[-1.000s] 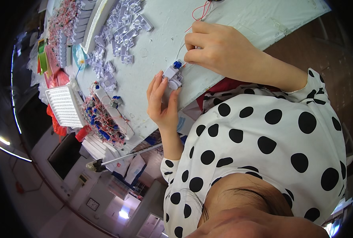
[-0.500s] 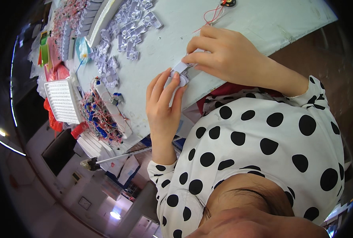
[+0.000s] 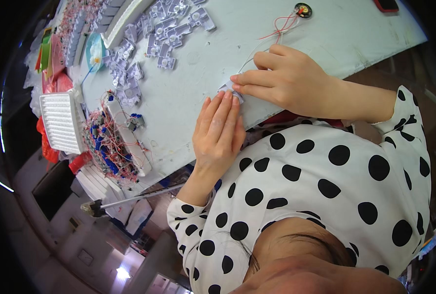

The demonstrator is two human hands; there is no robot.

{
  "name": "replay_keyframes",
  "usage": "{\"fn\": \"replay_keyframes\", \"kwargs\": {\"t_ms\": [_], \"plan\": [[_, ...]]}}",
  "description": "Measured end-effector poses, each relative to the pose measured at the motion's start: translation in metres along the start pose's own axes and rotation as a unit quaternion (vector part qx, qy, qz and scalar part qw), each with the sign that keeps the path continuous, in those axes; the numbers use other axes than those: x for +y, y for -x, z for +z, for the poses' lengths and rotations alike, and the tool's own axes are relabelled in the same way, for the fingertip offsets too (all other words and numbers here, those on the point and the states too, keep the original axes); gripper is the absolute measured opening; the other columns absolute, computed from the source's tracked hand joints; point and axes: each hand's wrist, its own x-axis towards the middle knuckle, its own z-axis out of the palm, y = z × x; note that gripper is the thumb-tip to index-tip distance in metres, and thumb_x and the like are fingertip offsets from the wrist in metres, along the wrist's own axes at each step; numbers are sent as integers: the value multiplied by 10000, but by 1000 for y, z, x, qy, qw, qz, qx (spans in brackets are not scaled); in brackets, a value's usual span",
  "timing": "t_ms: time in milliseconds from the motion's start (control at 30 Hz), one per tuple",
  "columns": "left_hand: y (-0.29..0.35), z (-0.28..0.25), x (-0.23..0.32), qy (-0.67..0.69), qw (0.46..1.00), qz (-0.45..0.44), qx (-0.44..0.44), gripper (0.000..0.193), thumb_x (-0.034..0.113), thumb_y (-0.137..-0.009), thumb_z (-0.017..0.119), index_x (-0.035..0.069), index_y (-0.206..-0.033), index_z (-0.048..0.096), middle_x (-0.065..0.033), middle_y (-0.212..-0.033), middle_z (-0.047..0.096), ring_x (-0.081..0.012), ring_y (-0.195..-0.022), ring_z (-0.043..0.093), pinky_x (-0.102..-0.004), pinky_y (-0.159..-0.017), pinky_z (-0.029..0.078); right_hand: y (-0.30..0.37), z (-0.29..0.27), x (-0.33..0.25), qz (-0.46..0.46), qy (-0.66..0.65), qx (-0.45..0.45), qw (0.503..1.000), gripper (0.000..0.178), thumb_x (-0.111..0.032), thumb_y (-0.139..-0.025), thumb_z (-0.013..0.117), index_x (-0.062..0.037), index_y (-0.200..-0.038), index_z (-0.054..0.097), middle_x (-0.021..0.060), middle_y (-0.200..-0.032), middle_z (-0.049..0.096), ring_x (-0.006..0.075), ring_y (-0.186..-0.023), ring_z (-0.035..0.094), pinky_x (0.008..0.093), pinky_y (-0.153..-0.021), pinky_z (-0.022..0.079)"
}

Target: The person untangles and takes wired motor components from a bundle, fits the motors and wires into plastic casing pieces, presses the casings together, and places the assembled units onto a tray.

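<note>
A small white plastic housing (image 3: pixel 234 84) lies at the table's near edge, mostly covered by my fingers. My left hand (image 3: pixel 219 126) is stretched flat, its fingertips resting on the housing and its thumb along the side. From the right, my right hand (image 3: pixel 290 82) grips the housing's upper end with bent fingers. A thin white cable (image 3: pixel 257 53) runs from beside the right hand up toward a small round black speaker (image 3: pixel 303 10) with red wires (image 3: pixel 282 24).
Many similar plastic housings (image 3: pixel 166 36) lie loose at the far left. Nearer are tangled wired components (image 3: pixel 111 142), a white ribbed tray (image 3: pixel 61 121) and a blue dish (image 3: pixel 95 51). A dark phone-like object (image 3: pixel 386 5) sits at the far right. A metal rod (image 3: pixel 142 195) sticks out at the left edge.
The housing has gone from a raised pinch down to the tabletop. My left fingers have straightened over it. The view has shifted, bringing the whole speaker into sight.
</note>
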Motion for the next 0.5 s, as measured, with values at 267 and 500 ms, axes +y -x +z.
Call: {"fn": "replay_keyframes", "kwargs": {"t_ms": [267, 500], "plan": [[-6, 0, 0, -12, 999, 23, 44, 392, 71, -787, 737, -44, -1159, 691, -165, -1229, 668, -320, -1156, 653, -480, -1009, 516, -2, -2, 0, 2, 3, 19, 1000, 238, -148, -787, 683, -64, -1003, 736, -44, -1032, 684, 141, -907, 587, 282, -742, 461], [-2, 1, 4, 22, 997, 7, 75, 466, 104, -749, 808, -2, -1186, 683, -155, -1232, 667, -310, -1148, 655, -486, -1035, 493, -5, -1, -3, -24, 15, 12, 1000, 238, -126, -780, 707, -83, -1013, 730, -21, -1128, 692, 186, -1005, 589, 327, -844, 461]]}}
